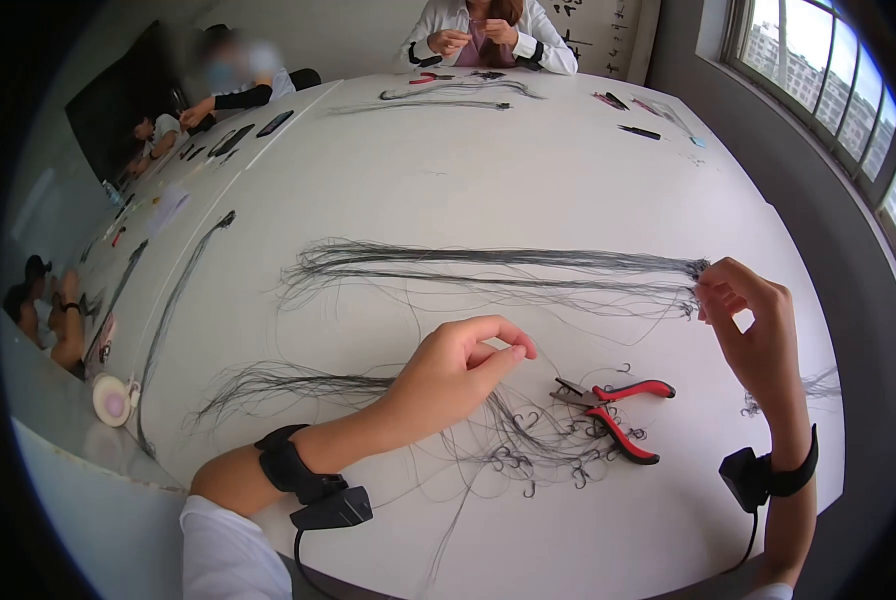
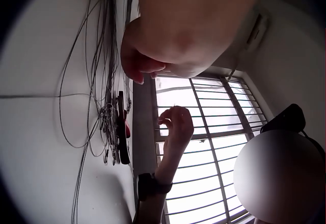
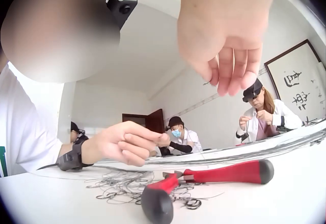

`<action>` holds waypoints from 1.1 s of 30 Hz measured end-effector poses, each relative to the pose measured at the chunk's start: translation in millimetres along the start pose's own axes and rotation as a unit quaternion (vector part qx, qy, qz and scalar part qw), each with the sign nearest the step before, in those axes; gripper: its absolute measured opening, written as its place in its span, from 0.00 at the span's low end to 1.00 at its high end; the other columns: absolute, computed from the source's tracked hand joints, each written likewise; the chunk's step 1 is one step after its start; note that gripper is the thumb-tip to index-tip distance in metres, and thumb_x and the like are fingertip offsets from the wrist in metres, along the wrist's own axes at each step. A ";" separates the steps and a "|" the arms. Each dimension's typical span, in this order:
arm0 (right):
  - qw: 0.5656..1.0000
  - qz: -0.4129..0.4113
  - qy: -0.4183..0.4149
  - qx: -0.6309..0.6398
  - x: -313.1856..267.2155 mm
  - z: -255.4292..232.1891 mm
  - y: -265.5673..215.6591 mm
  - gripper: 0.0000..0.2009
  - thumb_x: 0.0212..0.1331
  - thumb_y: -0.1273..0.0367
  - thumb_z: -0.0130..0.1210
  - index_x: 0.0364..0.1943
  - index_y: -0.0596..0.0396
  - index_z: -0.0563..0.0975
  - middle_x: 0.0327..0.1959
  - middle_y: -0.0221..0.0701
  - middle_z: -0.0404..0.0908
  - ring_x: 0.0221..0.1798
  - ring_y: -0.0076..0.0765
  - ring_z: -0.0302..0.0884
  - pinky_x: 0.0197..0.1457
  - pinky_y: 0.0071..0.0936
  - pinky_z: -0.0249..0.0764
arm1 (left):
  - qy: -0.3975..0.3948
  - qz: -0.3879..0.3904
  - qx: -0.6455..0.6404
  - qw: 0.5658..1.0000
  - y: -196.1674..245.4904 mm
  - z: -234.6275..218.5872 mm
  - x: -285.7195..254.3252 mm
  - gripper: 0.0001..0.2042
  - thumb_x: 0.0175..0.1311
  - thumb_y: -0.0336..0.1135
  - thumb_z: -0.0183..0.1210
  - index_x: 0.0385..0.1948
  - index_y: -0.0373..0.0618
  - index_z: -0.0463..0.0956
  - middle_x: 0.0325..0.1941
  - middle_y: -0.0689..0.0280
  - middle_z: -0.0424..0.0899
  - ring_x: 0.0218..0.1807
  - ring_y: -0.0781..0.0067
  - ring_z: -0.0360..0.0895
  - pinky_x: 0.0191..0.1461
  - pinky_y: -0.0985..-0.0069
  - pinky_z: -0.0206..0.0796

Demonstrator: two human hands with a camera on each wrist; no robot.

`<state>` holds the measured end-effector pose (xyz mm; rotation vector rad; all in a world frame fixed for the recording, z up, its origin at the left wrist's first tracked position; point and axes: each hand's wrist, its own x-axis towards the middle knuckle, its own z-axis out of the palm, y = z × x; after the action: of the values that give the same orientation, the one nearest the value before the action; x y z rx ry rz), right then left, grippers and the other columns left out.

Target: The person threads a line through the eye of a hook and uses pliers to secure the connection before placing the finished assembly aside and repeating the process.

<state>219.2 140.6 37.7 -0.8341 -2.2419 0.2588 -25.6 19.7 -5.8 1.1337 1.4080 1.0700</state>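
Observation:
My left hand [image 1: 458,365] is over the near bundle of dark fishing lines [image 1: 338,380]. Thumb and index finger pinch a thin line that trails down toward the pliers. The red-and-black pliers [image 1: 608,405] lie with handles apart among loose fish hooks [image 1: 513,460]. At the right, my right hand [image 1: 753,315] is held at the hook end of the far line bundle [image 1: 508,262]. In the right wrist view, the right hand [image 3: 229,56] has its fingers bent toward the thumb, and a tiny thin tip, apparently of a fish hook [image 3: 206,84], sticks out there.
A round white object [image 1: 116,400] sits at the left table edge, beside a long line bundle [image 1: 173,290]. More hooks [image 1: 753,403] lie beyond my right forearm. Other people work around the white table [image 1: 568,190], with pliers, phones and further bundles before them. A barred window is at right.

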 end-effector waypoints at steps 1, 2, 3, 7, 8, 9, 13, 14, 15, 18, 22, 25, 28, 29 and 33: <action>1.000 0.026 -0.006 -0.005 0.2 -2.6 7.6 0.04 0.54 0.78 0.53 0.24 0.59 0.73 0.18 0.29 0.77 0.23 0.25 0.77 0.26 0.19 0.71 | -0.007 0.022 0.084 0.996 0.3 -2.3 -1.8 0.08 0.66 0.34 0.50 0.35 0.38 0.74 0.11 0.78 0.60 0.14 0.89 0.54 0.21 0.82 0.54; 0.999 0.050 -0.012 -0.012 0.0 -6.0 15.5 0.05 0.55 0.77 0.53 0.24 0.58 0.73 0.18 0.28 0.76 0.22 0.24 0.76 0.26 0.18 0.71 | -0.014 0.044 0.168 0.985 2.5 -6.2 -4.6 0.08 0.65 0.33 0.52 0.32 0.38 0.75 0.11 0.78 0.63 0.15 0.89 0.54 0.21 0.82 0.54; 0.999 0.050 0.003 -0.013 -1.4 -5.9 23.4 0.06 0.56 0.75 0.52 0.23 0.58 0.73 0.16 0.27 0.75 0.20 0.23 0.75 0.25 0.17 0.70 | -0.011 0.050 0.222 0.974 6.4 -11.3 -8.9 0.07 0.63 0.33 0.54 0.31 0.39 0.76 0.13 0.75 0.66 0.15 0.87 0.56 0.23 0.82 0.54; 0.996 0.089 -0.009 0.019 -2.8 -10.7 34.4 0.07 0.58 0.74 0.51 0.23 0.59 0.72 0.15 0.28 0.75 0.20 0.21 0.75 0.23 0.17 0.69 | 0.164 0.110 0.370 0.908 9.5 -40.9 -14.5 0.06 0.59 0.32 0.57 0.31 0.40 0.75 0.16 0.68 0.72 0.18 0.80 0.66 0.24 0.79 0.59; 0.996 0.084 -0.007 0.023 -1.6 -10.7 35.5 0.07 0.58 0.74 0.51 0.23 0.59 0.72 0.15 0.28 0.75 0.20 0.21 0.75 0.23 0.17 0.69 | 0.220 0.180 0.427 0.858 -2.7 -57.8 -8.2 0.07 0.57 0.33 0.59 0.33 0.41 0.75 0.21 0.66 0.76 0.19 0.76 0.69 0.26 0.76 0.62; 0.996 0.088 -0.014 0.021 -0.5 -10.4 36.0 0.07 0.57 0.74 0.51 0.23 0.59 0.72 0.15 0.28 0.75 0.19 0.21 0.75 0.23 0.17 0.69 | 0.260 0.182 0.467 0.825 -6.9 -71.0 -6.3 0.09 0.56 0.33 0.60 0.35 0.41 0.74 0.26 0.64 0.77 0.20 0.72 0.70 0.30 0.74 0.65; 0.995 0.088 -0.036 0.038 1.0 -9.8 41.7 0.06 0.56 0.74 0.52 0.24 0.60 0.74 0.15 0.30 0.76 0.20 0.23 0.75 0.24 0.18 0.71 | 0.255 0.191 0.478 0.819 -26.9 -102.4 -2.7 0.12 0.53 0.35 0.62 0.39 0.45 0.74 0.38 0.63 0.71 0.26 0.74 0.65 0.35 0.76 0.64; 0.996 0.079 -0.030 0.030 1.5 -9.7 44.4 0.05 0.55 0.75 0.52 0.24 0.62 0.75 0.16 0.31 0.77 0.20 0.24 0.76 0.25 0.19 0.72 | 0.243 0.173 0.474 0.829 -29.8 -106.9 -3.1 0.14 0.51 0.37 0.64 0.39 0.46 0.75 0.39 0.65 0.70 0.27 0.75 0.64 0.35 0.76 0.63; 0.996 0.072 -0.029 0.030 2.7 -8.5 48.3 0.05 0.55 0.75 0.53 0.24 0.62 0.76 0.17 0.32 0.77 0.20 0.25 0.76 0.25 0.20 0.72 | 0.231 0.155 0.471 0.837 -32.0 -106.0 0.8 0.16 0.50 0.39 0.65 0.40 0.47 0.75 0.40 0.67 0.68 0.29 0.76 0.62 0.35 0.77 0.63; 0.996 0.078 -0.024 0.023 -0.5 -13.5 55.7 0.05 0.54 0.75 0.53 0.25 0.62 0.77 0.17 0.33 0.78 0.21 0.25 0.77 0.26 0.20 0.72 | 0.251 0.151 0.468 0.834 -37.1 -99.8 6.5 0.18 0.47 0.43 0.67 0.37 0.47 0.75 0.38 0.69 0.67 0.29 0.77 0.61 0.35 0.78 0.62; 0.994 0.109 -0.026 0.010 2.0 -9.2 58.1 0.04 0.53 0.75 0.54 0.25 0.63 0.78 0.17 0.33 0.78 0.19 0.24 0.77 0.26 0.19 0.72 | 0.250 0.191 0.434 0.844 -35.8 -91.3 7.9 0.17 0.47 0.47 0.68 0.30 0.47 0.74 0.39 0.67 0.66 0.30 0.77 0.61 0.36 0.80 0.62; 0.995 0.092 -0.032 0.010 2.5 -8.1 62.6 0.04 0.52 0.76 0.54 0.25 0.63 0.78 0.17 0.34 0.79 0.20 0.25 0.77 0.26 0.19 0.73 | 0.239 0.141 0.466 0.840 -36.7 -88.8 4.9 0.17 0.46 0.48 0.67 0.26 0.46 0.74 0.39 0.66 0.67 0.37 0.72 0.69 0.41 0.75 0.64; 0.996 0.083 -0.045 -0.002 3.8 -9.1 59.5 0.04 0.52 0.76 0.55 0.25 0.63 0.78 0.17 0.34 0.79 0.20 0.25 0.78 0.25 0.19 0.73 | 0.243 0.111 0.470 0.841 -39.4 -87.9 3.4 0.15 0.45 0.46 0.67 0.23 0.45 0.75 0.40 0.64 0.68 0.42 0.65 0.72 0.44 0.71 0.65; 0.994 0.089 -0.059 -0.010 5.1 -9.2 58.9 0.04 0.52 0.76 0.55 0.25 0.63 0.78 0.17 0.34 0.79 0.20 0.26 0.78 0.25 0.19 0.73 | 0.246 0.099 0.461 0.847 -39.2 -87.9 3.3 0.14 0.45 0.44 0.67 0.21 0.45 0.75 0.40 0.63 0.69 0.44 0.62 0.73 0.46 0.69 0.66; 0.996 0.075 -0.054 -0.009 5.5 -3.2 63.3 0.04 0.52 0.75 0.55 0.24 0.63 0.78 0.17 0.34 0.79 0.20 0.26 0.78 0.25 0.19 0.73 | 0.254 0.086 0.488 0.831 -33.4 -96.8 -4.4 0.09 0.45 0.38 0.64 0.21 0.44 0.75 0.41 0.62 0.69 0.43 0.60 0.73 0.46 0.67 0.66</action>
<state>249.5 192.7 17.3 -1.0219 -2.2864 0.3620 -124.8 4.9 -26.7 1.7898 2.4659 0.7715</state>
